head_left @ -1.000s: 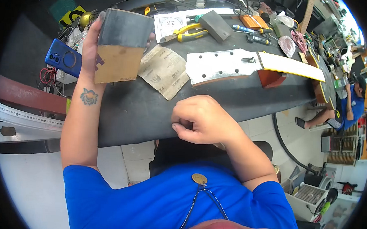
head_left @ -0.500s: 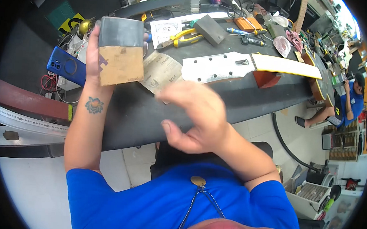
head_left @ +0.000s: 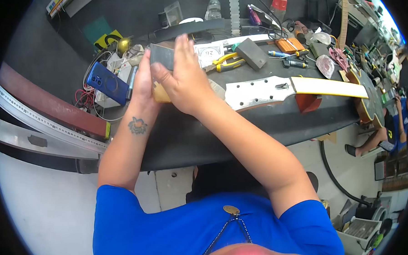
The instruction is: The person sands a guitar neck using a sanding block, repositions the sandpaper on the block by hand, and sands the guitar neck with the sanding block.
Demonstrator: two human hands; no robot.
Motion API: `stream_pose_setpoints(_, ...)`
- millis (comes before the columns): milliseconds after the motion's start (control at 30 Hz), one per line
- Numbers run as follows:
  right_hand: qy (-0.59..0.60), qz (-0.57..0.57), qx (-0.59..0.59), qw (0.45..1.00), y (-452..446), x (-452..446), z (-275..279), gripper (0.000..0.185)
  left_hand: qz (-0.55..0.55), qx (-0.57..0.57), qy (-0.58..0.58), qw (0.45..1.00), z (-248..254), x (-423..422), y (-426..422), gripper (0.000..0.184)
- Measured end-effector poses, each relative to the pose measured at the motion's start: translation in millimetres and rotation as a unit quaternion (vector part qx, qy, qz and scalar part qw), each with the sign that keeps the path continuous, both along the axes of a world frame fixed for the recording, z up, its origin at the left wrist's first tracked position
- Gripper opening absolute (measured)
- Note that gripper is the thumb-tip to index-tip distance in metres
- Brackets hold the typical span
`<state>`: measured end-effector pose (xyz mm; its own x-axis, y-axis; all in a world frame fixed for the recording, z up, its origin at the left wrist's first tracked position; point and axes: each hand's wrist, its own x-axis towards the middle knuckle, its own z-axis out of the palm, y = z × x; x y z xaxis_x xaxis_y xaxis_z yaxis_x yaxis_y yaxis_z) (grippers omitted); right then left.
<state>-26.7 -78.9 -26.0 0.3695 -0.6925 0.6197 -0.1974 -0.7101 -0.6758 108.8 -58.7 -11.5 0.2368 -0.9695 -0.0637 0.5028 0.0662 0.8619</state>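
My left hand [head_left: 144, 81] is wrapped around a sanding block [head_left: 161, 56], dark grey on its upper half and tan below, held up above the bench. Against the face of the block lies my right hand [head_left: 184, 79], flat with its fingers stretched out and covering much of it. To the right, a guitar neck [head_left: 328, 86] with a white headstock [head_left: 255, 91] rests on a red support [head_left: 308, 103]. A piece of sandpaper [head_left: 218, 88], mostly hidden by my right hand, lies beside the headstock.
Yellow-handled pliers [head_left: 229, 65] and a grey block [head_left: 252, 54] lie behind the headstock. A blue phone [head_left: 106, 83] leans at left, near a long ruler [head_left: 40, 120]. Screwdrivers [head_left: 294, 63] and a bottle [head_left: 214, 7] are farther back. A co-worker [head_left: 401, 122] sits at far right.
My right hand has come up and left from in front of my chest onto the block. The block is now largely covered, and the view has shifted somewhat.
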Motion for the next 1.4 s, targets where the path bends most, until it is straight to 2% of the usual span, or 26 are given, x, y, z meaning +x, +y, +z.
stream_pose_setpoints(100,-0.087,-0.05,-0.127,0.987,12,-5,12,0.108,-0.051,-0.003,0.085,0.995,3,1,5,0.064)
stream_pose_setpoints(133,-0.116,-0.068,-0.175,0.975,16,-5,12,0.108,-0.091,-0.042,0.112,0.989,-4,4,-1,0.067)
stream_pose_setpoints(233,0.078,0.029,-0.045,0.995,20,9,-3,0.105,-0.065,-0.002,0.148,0.987,6,-22,13,0.073)
stream_pose_setpoints(267,0.005,-0.061,-0.133,0.989,15,18,-6,0.075,-0.022,-0.006,0.132,0.991,14,-34,14,0.08)
stream_pose_setpoints(300,-0.064,-0.166,-0.209,0.962,11,26,-7,0.047,-0.043,-0.013,0.132,0.99,15,-31,13,0.079)
stream_pose_setpoints(367,0.044,0.015,-0.063,0.997,31,-12,6,0.098,-0.084,-0.024,0.135,0.987,16,-13,10,0.077)
stream_pose_setpoints(400,0.043,0.012,-0.077,0.996,39,-13,1,0.097,-0.267,-0.112,0.208,0.934,-13,24,-3,0.078)
stream_pose_setpoints(500,0.044,0.01,-0.104,0.994,48,-13,-16,0.094,-0.283,-0.077,0.121,0.948,-15,25,1,0.082)
stream_pose_setpoints(633,0.032,0.025,-0.102,0.994,44,-16,-27,0.093,-0.127,-0.009,0.048,0.991,-8,8,6,0.089)
stream_pose_setpoints(667,0.027,0.028,-0.101,0.994,45,-17,-27,0.093,-0.195,-0.05,0.105,0.974,-12,11,7,0.09)
stream_pose_setpoints(767,0.004,0.022,-0.111,0.994,44,-16,-29,0.092,-0.155,-0.028,0.068,0.985,-13,13,6,0.094)
stream_pose_setpoints(867,-0.015,0.029,-0.117,0.993,44,-19,-26,0.092,-0.123,-0.07,0.066,0.988,0,-1,12,0.084)
stream_pose_setpoints(967,-0.054,0.028,-0.115,0.992,45,-19,-24,0.092,-0.156,-0.074,-0.011,0.985,4,6,15,0.104)
stream_pose_setpoints(1167,-0.065,0.026,-0.152,0.986,44,-18,-26,0.089,-0.118,-0.087,-0.08,0.986,9,13,15,0.101)
stream_pose_setpoints(1267,-0.077,0.034,-0.141,0.986,45,-17,-26,0.091,-0.134,-0.105,-0.045,0.984,6,15,13,0.1)
stream_pose_setpoints(1367,-0.102,0.04,-0.13,0.986,47,-18,-23,0.096,-0.204,-0.14,0.025,0.969,6,12,17,0.086)
stream_pose_setpoints(1400,-0.107,0.035,-0.116,0.987,48,-18,-23,0.097,-0.178,-0.14,0.02,0.974,5,10,18,0.087)
